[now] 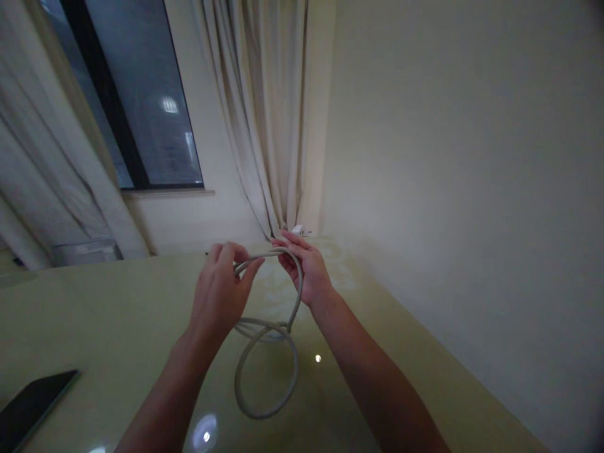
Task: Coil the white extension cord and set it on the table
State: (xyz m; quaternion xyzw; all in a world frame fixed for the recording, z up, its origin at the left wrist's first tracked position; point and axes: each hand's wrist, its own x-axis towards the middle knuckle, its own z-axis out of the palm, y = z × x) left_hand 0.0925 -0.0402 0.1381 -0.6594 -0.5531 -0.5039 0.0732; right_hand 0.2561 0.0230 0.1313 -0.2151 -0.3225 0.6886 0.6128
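A pale grey cable is bent into loops between my hands, with one loop hanging down over the green tabletop. My left hand pinches the cable's strands between thumb and fingers on the left side. Opposite it, my right hand holds the top bend of the upper loop, palm turned inward, and the cable runs across its fingers. The lower loops cross each other below the hands. I cannot make out the cable's ends.
The glossy green table reflects lights. A dark flat device lies at the lower left. A small white object sits at the table's far edge, near the curtain. A bare wall borders the right side.
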